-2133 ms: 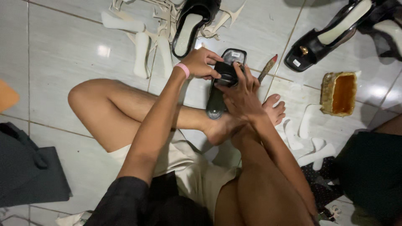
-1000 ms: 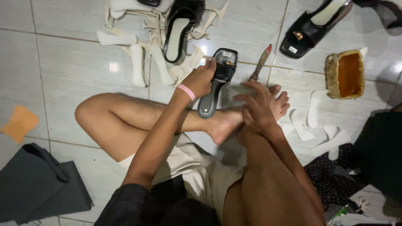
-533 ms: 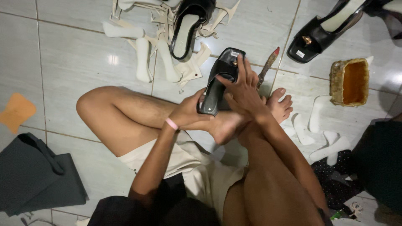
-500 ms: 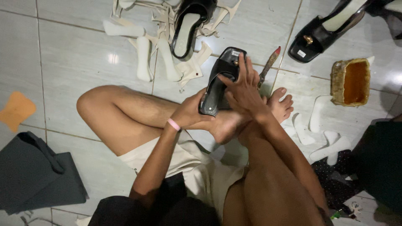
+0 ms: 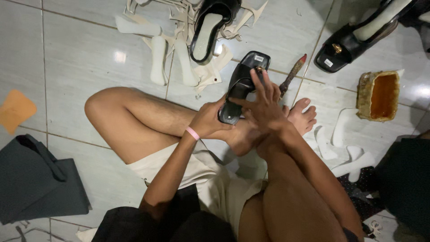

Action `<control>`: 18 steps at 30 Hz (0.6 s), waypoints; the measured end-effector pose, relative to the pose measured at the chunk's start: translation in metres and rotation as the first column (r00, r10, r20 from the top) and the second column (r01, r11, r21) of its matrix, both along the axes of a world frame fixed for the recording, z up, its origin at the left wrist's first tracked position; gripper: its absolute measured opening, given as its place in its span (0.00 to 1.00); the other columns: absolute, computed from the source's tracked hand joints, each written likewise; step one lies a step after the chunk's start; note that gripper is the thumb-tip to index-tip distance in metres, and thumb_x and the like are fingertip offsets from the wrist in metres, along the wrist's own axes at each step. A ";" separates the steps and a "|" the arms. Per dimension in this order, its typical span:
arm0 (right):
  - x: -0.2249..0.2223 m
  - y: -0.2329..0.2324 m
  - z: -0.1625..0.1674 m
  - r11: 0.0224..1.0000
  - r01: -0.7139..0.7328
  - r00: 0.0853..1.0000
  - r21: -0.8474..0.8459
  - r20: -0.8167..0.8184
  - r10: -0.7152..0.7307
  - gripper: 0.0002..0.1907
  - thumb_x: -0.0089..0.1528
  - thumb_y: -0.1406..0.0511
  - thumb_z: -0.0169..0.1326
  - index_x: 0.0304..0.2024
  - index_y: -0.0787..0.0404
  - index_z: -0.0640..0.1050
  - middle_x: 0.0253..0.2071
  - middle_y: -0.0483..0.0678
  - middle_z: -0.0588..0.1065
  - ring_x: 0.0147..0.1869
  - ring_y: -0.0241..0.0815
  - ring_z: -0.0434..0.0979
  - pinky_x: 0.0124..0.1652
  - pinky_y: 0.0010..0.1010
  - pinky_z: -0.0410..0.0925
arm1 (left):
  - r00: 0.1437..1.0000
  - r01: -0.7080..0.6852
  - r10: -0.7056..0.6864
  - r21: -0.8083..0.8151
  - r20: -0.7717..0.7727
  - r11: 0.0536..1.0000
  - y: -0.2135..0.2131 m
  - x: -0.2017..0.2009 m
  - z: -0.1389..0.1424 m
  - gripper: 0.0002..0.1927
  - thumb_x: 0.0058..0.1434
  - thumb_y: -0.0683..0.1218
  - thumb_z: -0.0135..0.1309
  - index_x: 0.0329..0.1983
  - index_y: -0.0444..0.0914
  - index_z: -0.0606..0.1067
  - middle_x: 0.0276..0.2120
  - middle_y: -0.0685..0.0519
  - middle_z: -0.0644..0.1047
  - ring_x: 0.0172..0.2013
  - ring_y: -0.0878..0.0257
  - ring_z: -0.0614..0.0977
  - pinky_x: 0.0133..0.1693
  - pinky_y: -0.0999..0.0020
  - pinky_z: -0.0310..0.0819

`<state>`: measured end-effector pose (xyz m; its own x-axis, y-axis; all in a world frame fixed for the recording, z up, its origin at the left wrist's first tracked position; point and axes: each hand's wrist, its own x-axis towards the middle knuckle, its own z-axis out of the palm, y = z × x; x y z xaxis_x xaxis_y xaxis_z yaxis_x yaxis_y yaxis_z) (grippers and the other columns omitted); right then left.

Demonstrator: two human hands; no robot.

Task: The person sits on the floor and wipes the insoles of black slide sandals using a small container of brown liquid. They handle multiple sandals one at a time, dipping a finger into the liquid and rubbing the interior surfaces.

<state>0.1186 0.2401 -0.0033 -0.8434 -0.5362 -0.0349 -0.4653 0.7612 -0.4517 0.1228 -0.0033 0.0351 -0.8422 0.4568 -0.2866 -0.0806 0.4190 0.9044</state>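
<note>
Black sandal (image 5: 244, 85) gripped by left hand (image 5: 209, 122), right hand (image 5: 264, 105) flat atop

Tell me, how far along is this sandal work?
Looks midway. Done: two black sandals lie assembled on the tiled floor. In hand: the left hand grips the heel of a black sandal while the right hand presses its strap. Left: white insole cutouts lie loose beside an open glue tin.

pale glossy floor tiles (image 5: 80, 67), lamp glare
</note>
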 end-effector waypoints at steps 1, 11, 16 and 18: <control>-0.001 0.000 -0.001 1.000 0.030 0.999 -0.004 -0.032 -0.030 0.30 0.57 0.61 0.60 0.63 0.30 0.79 0.81 0.57 0.37 0.83 0.65 0.31 0.72 0.59 0.43 | 1.000 0.003 -0.003 -0.022 0.014 1.000 0.001 -0.001 0.001 0.53 0.43 0.49 0.71 0.73 0.41 0.62 0.37 0.41 0.81 0.39 0.43 0.84 0.41 0.56 0.77; -0.004 -0.003 0.000 0.998 0.030 0.991 -0.061 -0.131 -0.038 0.30 0.55 0.62 0.60 0.60 0.32 0.81 0.80 0.54 0.41 0.82 0.61 0.36 0.71 0.56 0.45 | 1.000 -0.011 0.010 0.064 0.012 0.998 0.002 -0.001 -0.006 0.55 0.44 0.49 0.73 0.74 0.41 0.60 0.38 0.43 0.82 0.36 0.53 0.85 0.44 0.63 0.79; 0.008 0.008 0.008 0.993 -0.046 0.998 -0.108 -0.058 0.039 0.28 0.55 0.63 0.61 0.57 0.31 0.81 0.78 0.55 0.46 0.80 0.64 0.40 0.69 0.60 0.45 | 0.995 -0.059 0.055 0.049 0.081 0.997 0.011 -0.007 -0.013 0.55 0.44 0.46 0.71 0.76 0.41 0.58 0.37 0.46 0.82 0.35 0.61 0.82 0.41 0.67 0.78; 0.013 0.025 0.009 0.980 0.073 0.997 -0.185 0.034 -0.067 0.28 0.56 0.66 0.59 0.58 0.36 0.80 0.78 0.57 0.48 0.81 0.65 0.42 0.71 0.61 0.46 | 0.990 -0.082 0.073 0.071 0.121 0.994 0.014 -0.008 -0.016 0.56 0.44 0.45 0.71 0.77 0.40 0.58 0.37 0.48 0.81 0.34 0.64 0.79 0.41 0.69 0.78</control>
<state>0.1314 0.2654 0.0055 -0.8791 -0.4752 0.0362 -0.3994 0.6932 -0.5999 0.1146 0.0111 0.0186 -0.8381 0.4156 -0.3533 -0.2181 0.3384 0.9154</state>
